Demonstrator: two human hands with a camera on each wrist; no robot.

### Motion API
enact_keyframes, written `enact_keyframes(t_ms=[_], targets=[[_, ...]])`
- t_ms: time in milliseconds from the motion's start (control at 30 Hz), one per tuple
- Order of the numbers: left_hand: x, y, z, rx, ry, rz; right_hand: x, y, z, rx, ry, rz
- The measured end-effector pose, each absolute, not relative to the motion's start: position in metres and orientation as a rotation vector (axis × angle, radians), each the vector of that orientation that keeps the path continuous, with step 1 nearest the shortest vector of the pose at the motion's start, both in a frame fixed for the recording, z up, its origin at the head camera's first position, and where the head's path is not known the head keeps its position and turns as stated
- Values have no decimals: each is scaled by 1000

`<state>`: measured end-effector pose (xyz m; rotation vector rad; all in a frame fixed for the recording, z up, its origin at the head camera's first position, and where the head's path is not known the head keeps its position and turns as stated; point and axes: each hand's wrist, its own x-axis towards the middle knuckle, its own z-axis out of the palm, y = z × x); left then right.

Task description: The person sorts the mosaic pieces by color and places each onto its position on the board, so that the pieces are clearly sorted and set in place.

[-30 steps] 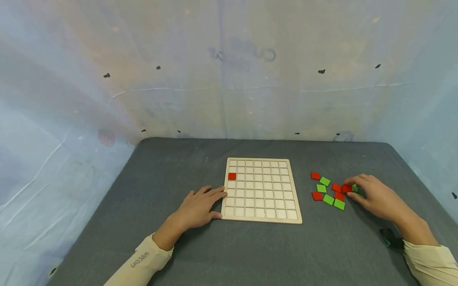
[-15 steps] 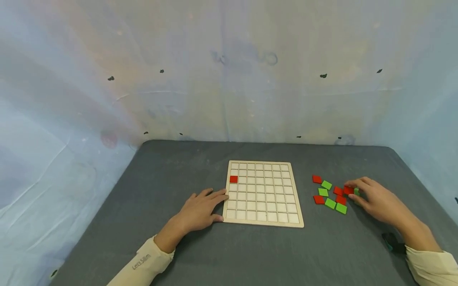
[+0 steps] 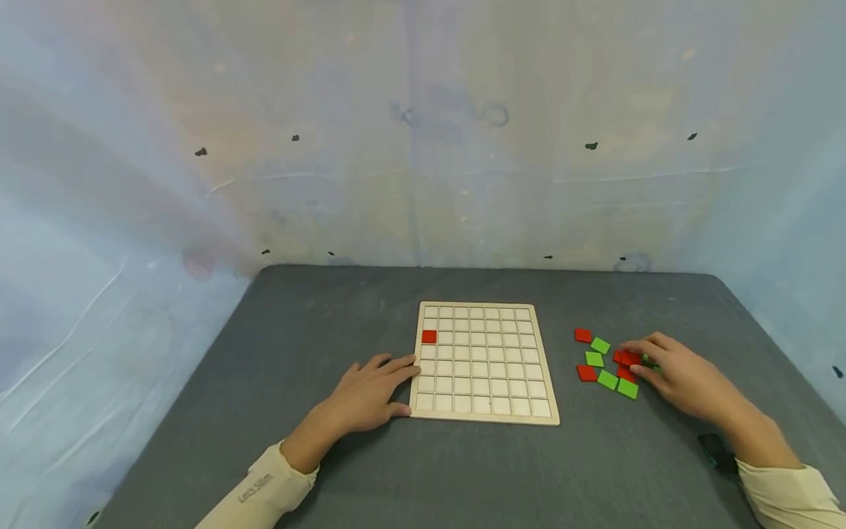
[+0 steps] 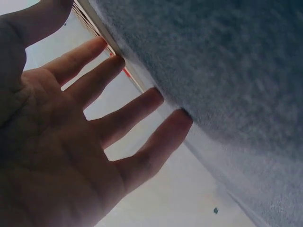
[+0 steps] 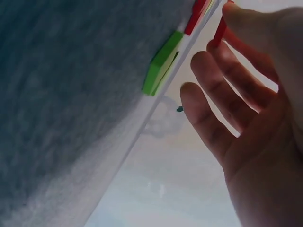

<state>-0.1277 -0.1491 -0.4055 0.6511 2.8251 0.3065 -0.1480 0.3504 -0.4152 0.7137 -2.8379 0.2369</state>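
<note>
My left hand (image 3: pixel 363 397) lies with fingers spread, fingertips and thumb at the left edge of a pale wooden grid board (image 3: pixel 489 422). One red square tile (image 3: pixel 429 336) sits in the leftmost column of the board. In the left wrist view the fingers (image 4: pixel 137 113) are extended along the board's edge. At the right, my right hand (image 3: pixel 687 378) pinches a red tile (image 5: pixel 220 31) between thumb and fingers, just over the pile of tiles. Below it in the right wrist view is a green tile (image 5: pixel 163 61) on the table.
Loose red and green tiles lie right of the board, among them a red tile (image 3: pixel 586 373), a green tile (image 3: pixel 628 389) and a green tile (image 3: pixel 600 345). The grey table (image 3: pixel 489 477) meets a pale hanging sheet (image 3: pixel 410 184) behind and at both sides.
My right hand has moved a little left over the pile with the red tile pinched in it. The left hand stays at the board's edge. The head view has shifted slightly.
</note>
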Motion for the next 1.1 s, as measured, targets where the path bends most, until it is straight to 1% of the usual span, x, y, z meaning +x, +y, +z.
enact_keyframes(t_ms=[467, 833, 1100], targets=[[-126, -145, -397, 682, 2807, 252, -146, 328, -420, 820, -2756, 213], [-128, -145, -401, 646, 2842, 311, -149, 310, -415, 775, -2798, 333], [-130, -146, -406, 668, 2870, 327, -155, 293, -415, 895, -2714, 398]])
